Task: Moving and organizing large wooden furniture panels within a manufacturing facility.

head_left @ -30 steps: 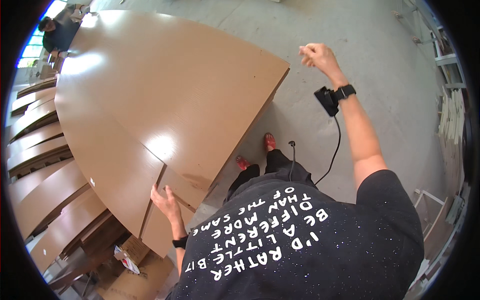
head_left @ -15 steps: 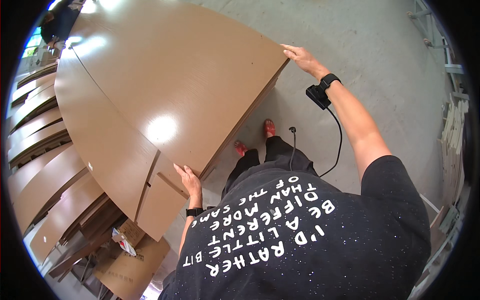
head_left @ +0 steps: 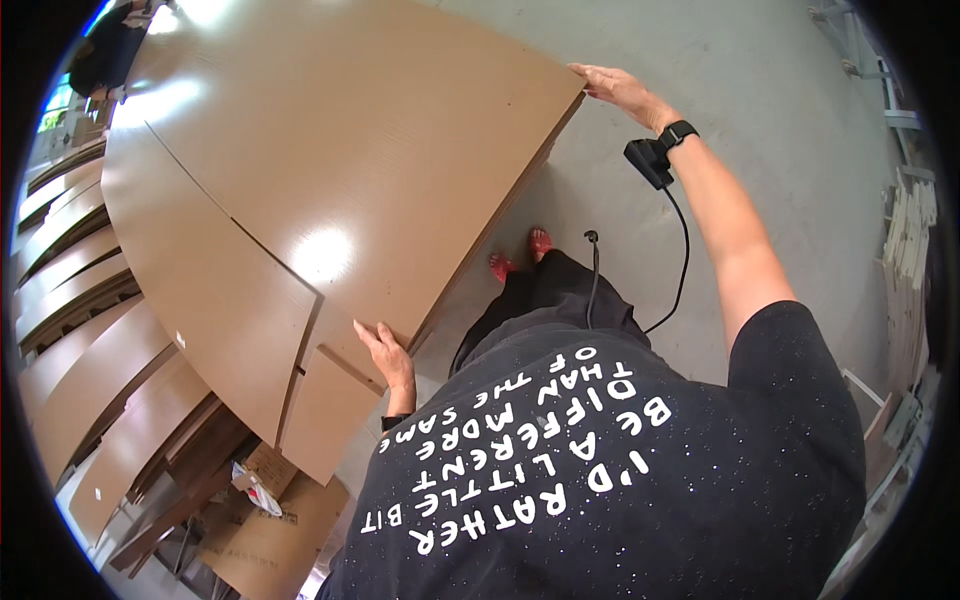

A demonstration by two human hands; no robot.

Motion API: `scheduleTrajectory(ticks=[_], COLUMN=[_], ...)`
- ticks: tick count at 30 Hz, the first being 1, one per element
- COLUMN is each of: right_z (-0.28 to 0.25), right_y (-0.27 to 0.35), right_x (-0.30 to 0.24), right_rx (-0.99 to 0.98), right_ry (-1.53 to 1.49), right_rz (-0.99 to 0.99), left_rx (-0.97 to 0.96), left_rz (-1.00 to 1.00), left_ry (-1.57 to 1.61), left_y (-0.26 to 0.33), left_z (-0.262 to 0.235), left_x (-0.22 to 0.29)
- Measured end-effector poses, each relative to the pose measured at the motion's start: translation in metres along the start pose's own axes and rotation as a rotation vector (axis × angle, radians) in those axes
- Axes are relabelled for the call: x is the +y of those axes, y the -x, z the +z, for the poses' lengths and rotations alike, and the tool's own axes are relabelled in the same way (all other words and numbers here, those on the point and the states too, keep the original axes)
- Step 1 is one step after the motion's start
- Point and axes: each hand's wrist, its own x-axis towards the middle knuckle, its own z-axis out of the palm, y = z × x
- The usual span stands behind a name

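Note:
A large brown panel (head_left: 400,160) lies flat on top of a stack of similar panels. My left hand (head_left: 387,360) rests against its near corner, fingers spread over the top face. At the far right corner my right hand (head_left: 625,92) presses on the edge with its fingers stretched out. Neither hand's fingers wrap round the panel; the undersides of both hands are hidden. Left of a dark seam lies another brown panel (head_left: 215,270), with a smaller brown piece (head_left: 330,410) beside its near end.
Several stacks of brown boards (head_left: 90,345) line the left side. A cardboard sheet (head_left: 265,540) and a small carton (head_left: 270,468) lie at lower left. A person (head_left: 105,55) stands at the far left. Pale strips (head_left: 908,230) lean at right. A black cable (head_left: 684,255) hangs from my right wrist.
The dark seam between the large panel and the left panel has widened along its near part. Both hands have shifted slightly right in view, still at the panel's corners.

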Motion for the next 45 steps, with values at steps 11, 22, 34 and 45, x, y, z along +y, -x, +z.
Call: scheduleTrajectory(ticks=[11,22,34,45], right_z=[0.006,0.007,0.007,0.019], right_y=[-0.01,-0.078,-0.067,-0.05], right_x=[0.001,-0.006,-0.009,-0.004], right_rx=[0.13,-0.227,-0.076,-0.07], right_ry=[0.455,0.414,0.58,0.821], right_rz=[-0.13,0.071,-0.145,-0.211], left_rx=[0.12,0.378,0.366,0.346], left_rz=[-0.238,-0.475,-0.443,-0.507], left_ry=[0.21,0.234,0.294,0.27], left_y=[-0.006,-0.017,-0.013,-0.011], left_z=[0.006,0.018,0.018,0.005], left_x=[-0.007,0.012,0.007,-0.006])
